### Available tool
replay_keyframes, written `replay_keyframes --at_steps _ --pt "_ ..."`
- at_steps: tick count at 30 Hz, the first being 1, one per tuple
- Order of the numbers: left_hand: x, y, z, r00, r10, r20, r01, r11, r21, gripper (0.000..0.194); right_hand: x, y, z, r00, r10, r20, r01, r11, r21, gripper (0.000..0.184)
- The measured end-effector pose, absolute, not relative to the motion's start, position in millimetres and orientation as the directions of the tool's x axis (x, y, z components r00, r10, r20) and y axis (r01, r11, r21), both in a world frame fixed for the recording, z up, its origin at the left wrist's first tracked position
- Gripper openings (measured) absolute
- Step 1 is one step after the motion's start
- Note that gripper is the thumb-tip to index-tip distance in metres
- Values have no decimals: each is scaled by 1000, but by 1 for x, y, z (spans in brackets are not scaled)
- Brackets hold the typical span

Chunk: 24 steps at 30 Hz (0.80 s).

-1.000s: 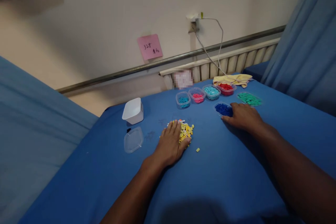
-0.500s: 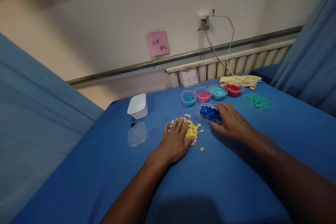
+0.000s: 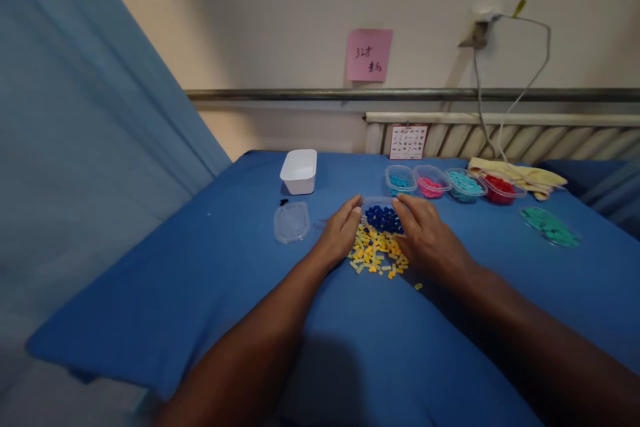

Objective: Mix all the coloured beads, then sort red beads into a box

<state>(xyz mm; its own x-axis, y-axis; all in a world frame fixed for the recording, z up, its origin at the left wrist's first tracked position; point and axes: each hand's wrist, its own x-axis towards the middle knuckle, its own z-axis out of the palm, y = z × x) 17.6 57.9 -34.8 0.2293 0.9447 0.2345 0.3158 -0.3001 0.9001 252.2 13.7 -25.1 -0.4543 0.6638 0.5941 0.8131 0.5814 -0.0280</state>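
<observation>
My left hand (image 3: 341,232) and my right hand (image 3: 427,232) grip a clear plastic container (image 3: 376,201) from its two sides, fingers curved against the walls. Inside it are small dark blue pieces (image 3: 384,219). The container is tilted toward me, its near side behind a spread-out pile of small yellow pieces (image 3: 373,250) on the blue cloth. A few dark blue pieces show among the yellow ones. One yellow piece (image 3: 418,286) lies apart, below my right hand. The fingertips on the container's far side are partly hidden.
Tubs of teal (image 3: 400,175), pink (image 3: 431,180), light blue (image 3: 466,184) and red pieces (image 3: 500,188) line the back right, beside a yellow cloth (image 3: 523,175). Green pieces (image 3: 550,225) lie at the right. A white tub (image 3: 299,172) and clear lid (image 3: 292,221) are at left.
My left hand has moved off the yellow pile to the container's left side. The container has shifted over the pile and tilted toward me, my right hand staying on it. The view has turned left.
</observation>
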Motion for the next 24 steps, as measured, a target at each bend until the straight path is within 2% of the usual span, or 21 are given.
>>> replay_keyframes --at_steps 4,8,13,19,24 --pt "26 59 -43 213 939 271 258 -321 911 52 250 16 -35 -471 617 631 781 624 -28 86" --pt "29 65 -49 84 954 288 164 -298 940 27 259 17 -40 -514 573 638 714 698 -53 90" --pt "28 68 -47 82 953 293 124 -301 945 14 272 9 -38 -570 558 603 659 749 -70 85" --pt "28 58 -38 187 928 322 115 -347 931 16 276 0 -40 -482 648 589 680 701 -215 75" --pt "26 52 -32 157 886 437 199 -462 864 22 272 -2 -40 -470 650 597 661 708 -250 72"
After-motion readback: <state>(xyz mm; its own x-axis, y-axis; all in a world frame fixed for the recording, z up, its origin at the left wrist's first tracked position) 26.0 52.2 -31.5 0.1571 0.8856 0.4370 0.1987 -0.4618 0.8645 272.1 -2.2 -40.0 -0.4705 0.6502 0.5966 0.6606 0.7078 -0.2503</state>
